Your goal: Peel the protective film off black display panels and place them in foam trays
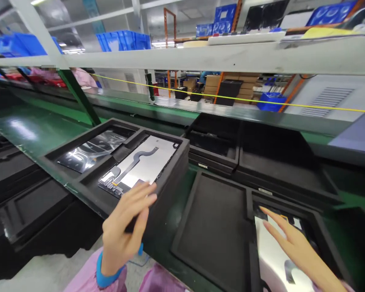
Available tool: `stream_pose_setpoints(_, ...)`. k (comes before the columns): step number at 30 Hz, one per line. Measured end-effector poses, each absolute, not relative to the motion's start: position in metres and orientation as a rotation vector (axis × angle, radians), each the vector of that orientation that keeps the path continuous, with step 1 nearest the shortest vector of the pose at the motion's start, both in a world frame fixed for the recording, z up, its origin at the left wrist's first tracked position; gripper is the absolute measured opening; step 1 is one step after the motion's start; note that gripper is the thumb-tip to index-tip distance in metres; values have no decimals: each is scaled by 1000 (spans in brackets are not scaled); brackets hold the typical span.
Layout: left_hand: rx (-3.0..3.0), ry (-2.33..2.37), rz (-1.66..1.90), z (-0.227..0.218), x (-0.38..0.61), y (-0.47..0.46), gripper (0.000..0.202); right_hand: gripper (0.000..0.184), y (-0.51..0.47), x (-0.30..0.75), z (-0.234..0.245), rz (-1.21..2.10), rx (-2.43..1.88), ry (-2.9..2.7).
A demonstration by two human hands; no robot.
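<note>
My left hand [126, 225] rests on the near rim of a stack of black foam trays [167, 170], fingers stretched toward a silver panel [146, 162] with a grey flex cable that lies in the tray's right pocket. The left pocket holds a shiny film-covered panel [93, 150]. My right hand [295, 243] lies flat, fingers spread, on another silver panel [269, 251] in the right pocket of a low black foam tray [213, 219], whose left pocket holds nothing.
More black foam trays [261, 154] stand behind on the green conveyor belt [33, 129], and others are stacked at the left [24, 202]. A yellow cord [261, 100] runs across above the belt. A white shelf [200, 56] overhead carries blue bins.
</note>
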State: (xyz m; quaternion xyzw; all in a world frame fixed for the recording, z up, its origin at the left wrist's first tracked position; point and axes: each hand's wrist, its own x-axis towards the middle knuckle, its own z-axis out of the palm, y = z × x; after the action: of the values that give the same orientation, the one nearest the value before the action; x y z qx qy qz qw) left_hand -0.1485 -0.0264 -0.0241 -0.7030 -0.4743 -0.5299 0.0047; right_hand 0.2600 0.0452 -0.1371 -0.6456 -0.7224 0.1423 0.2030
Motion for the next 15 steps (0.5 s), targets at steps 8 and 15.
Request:
stream_pose_setpoints(8, -3597, -1410, -1205, -58, -97, -26, 33, 18, 117, 248, -161, 158, -2056, -2161)
stream_pose_setpoints(15, -3636, -1823, -930, -106, -65, 2, 35, 14, 106, 249, -144, 24, -1938, -2119)
